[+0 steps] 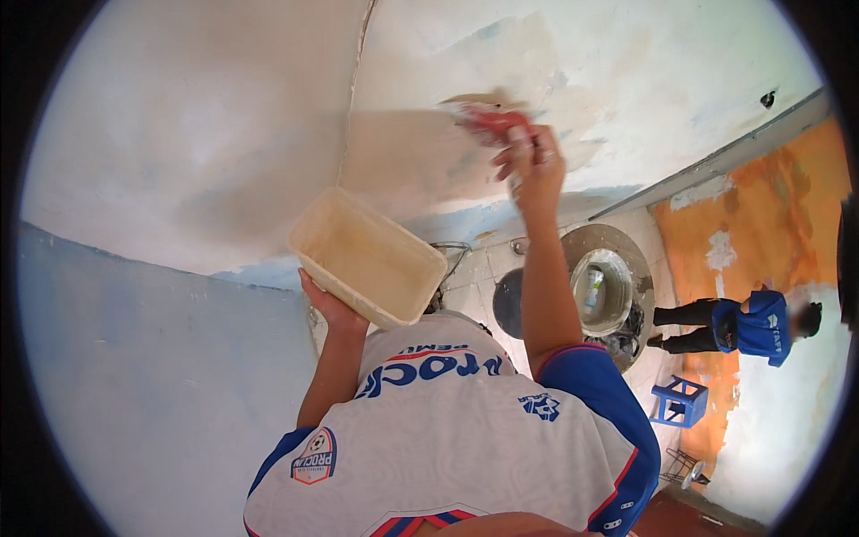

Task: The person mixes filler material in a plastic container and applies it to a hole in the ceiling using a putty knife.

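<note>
My left hand (331, 304) grips the side of a cream rectangular plastic tub (404, 240), which is tilted so that its inside shows. A thin pale residue coats the tub's walls. Raised to the right of it, my right hand (537, 174) is closed round a red hand tool (490, 123). Motion smears the tool, so its kind cannot be made out. Its pale tip is close to the patchy white wall (412, 54), where a shadow falls; whether it touches is unclear. Beige and bluish patches mark the wall around it.
A round grey table (642, 286) at the right bears a bucket (624, 322) with a bottle (592, 288) in it. Beside it is a dark round stool (508, 302). Farther right, a person in blue (762, 324) stands by an orange wall (761, 215), near a blue stool (682, 404).
</note>
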`<state>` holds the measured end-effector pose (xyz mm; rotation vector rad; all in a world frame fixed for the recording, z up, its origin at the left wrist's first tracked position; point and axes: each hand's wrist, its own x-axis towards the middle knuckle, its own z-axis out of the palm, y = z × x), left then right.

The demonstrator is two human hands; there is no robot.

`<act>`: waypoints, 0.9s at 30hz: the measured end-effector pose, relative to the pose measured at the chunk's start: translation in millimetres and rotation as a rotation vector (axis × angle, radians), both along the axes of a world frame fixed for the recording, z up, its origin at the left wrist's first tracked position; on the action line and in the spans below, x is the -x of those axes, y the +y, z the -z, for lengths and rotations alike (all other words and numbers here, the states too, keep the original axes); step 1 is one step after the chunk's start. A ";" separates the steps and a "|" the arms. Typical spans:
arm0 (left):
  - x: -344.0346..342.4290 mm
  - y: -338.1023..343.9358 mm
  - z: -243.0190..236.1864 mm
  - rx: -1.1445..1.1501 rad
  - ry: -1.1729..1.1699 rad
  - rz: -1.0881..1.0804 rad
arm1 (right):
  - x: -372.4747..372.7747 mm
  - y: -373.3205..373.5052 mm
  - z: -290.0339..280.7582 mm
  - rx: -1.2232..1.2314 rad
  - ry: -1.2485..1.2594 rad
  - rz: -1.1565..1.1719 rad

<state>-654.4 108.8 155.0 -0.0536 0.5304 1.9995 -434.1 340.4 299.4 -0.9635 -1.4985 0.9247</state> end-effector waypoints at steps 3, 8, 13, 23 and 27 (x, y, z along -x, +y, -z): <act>0.0 -0.1 -8.6 -0.001 0.024 -0.032 | -65.9 35.8 -3.4 -0.047 -0.072 0.238; 0.9 4.1 -3.0 0.047 0.069 -0.083 | -49.0 11.3 -20.8 -0.050 0.034 0.031; 1.6 2.5 -9.0 0.051 0.045 -0.070 | -20.4 28.2 -8.5 -0.038 -0.010 0.056; 4.1 0.9 10.1 0.020 0.079 -0.064 | -27.1 38.2 4.8 -0.052 -0.112 -0.024; 2.5 3.6 6.3 0.021 0.058 -0.079 | -109.9 56.0 -13.4 -0.125 -0.043 0.171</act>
